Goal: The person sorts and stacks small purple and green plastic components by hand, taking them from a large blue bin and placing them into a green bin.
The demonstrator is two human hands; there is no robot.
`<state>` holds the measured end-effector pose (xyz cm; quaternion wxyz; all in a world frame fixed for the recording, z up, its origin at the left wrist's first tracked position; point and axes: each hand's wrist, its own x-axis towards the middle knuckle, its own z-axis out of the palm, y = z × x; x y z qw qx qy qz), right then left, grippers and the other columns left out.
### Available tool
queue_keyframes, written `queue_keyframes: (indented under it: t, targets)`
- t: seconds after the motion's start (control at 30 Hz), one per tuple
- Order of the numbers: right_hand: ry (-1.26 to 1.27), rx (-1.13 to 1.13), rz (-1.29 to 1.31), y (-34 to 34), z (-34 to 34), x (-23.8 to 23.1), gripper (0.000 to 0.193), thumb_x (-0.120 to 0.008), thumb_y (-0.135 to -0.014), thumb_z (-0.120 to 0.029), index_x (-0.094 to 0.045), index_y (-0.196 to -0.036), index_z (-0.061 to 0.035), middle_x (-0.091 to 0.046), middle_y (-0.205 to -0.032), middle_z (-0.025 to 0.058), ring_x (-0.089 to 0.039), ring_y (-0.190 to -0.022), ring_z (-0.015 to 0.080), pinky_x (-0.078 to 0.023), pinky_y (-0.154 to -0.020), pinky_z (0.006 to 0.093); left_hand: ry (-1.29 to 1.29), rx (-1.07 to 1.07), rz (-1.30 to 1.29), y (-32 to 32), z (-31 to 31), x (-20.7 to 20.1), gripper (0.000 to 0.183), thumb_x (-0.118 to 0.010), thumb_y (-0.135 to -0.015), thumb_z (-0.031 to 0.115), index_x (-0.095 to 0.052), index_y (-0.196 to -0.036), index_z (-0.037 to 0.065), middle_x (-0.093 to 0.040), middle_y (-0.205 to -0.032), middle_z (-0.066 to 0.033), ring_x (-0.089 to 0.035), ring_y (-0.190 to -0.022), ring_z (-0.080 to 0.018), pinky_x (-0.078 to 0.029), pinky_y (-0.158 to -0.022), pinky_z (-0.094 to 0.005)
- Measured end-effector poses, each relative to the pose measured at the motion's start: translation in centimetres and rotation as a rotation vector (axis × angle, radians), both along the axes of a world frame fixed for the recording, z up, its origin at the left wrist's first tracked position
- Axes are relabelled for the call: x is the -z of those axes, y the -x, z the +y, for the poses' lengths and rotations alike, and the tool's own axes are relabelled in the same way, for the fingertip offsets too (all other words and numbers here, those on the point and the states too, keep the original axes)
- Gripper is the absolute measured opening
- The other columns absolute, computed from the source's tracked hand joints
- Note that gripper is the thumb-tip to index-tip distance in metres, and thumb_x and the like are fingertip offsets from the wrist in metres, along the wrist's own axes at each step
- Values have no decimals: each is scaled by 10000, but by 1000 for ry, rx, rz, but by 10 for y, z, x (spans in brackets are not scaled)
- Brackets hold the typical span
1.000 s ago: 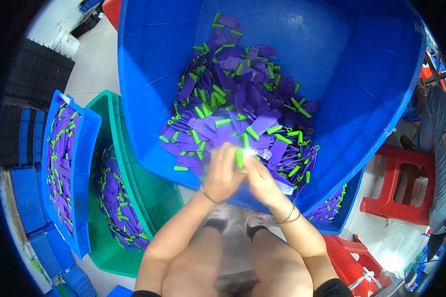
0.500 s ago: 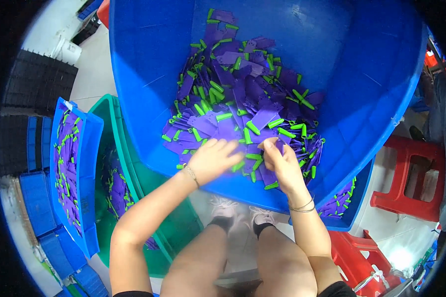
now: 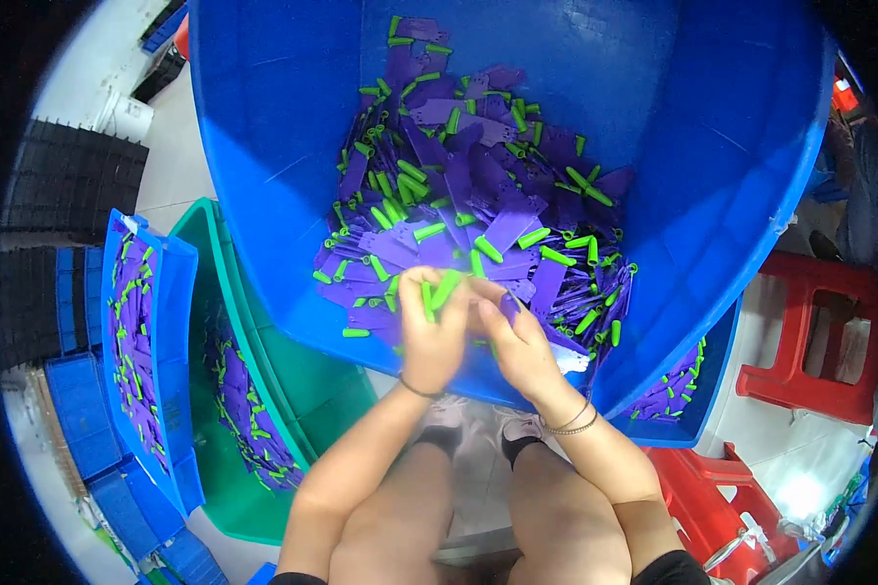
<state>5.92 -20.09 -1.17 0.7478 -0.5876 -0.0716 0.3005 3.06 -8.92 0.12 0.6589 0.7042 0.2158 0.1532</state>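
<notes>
A large blue tub [image 3: 263, 146] in front of me holds a heap of flat purple plastic pieces [image 3: 507, 226], many with slim green tubes [image 3: 413, 171] at their ends. My left hand [image 3: 431, 341] is curled over the near part of the heap, closed on green tubes [image 3: 446, 290] that stick up between its fingers. Close beside it, fingertips nearly meeting, my right hand [image 3: 525, 356] pinches a small dark purple piece [image 3: 510, 307]. Just past its wrist a shiny purple piece [image 3: 569, 359] catches the light. What lies between the fingertips is partly hidden and blurred.
At left stand a blue bin [image 3: 178, 370] and a green bin [image 3: 234, 292], both holding similar pieces. Another blue bin [image 3: 688, 429] sits under the tub's right side. Red stools [image 3: 810, 292] are at right, stacked black crates [image 3: 73, 185] at far left. My feet are below the tub.
My left hand has moved right and closed around green tubes, coming up against my right hand. My right hand has shifted slightly left and nearer me. The view has tilted slightly.
</notes>
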Motion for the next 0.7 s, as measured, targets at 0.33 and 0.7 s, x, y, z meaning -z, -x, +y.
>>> queue_keyframes:
  t: [0.33, 0.7]
  targets:
    - [434, -96, -128, -4, -29, -18, 486, -385, -963, -395, -514, -1144, 38, -608, -916, 231, -582, -933, 390, -442, -818, 413, -491, 527, -66, 6, -1, 3, 509, -727, -745, 306, -477, -1057, -8, -529, -957, -183, -537, -906, -375, -441, -786, -396]
    - [339, 43, 29, -3, -65, 20, 361, -466, -947, -358, -583, -955, -16, -468, -648, -20, -418, -619, 81, -355, -548, 247, -1023, 631, -8, 20, -2, 40, 523, -763, -583, 177, -545, -1043, 56, -539, -1039, -103, -532, -948, -266, -453, -806, -364]
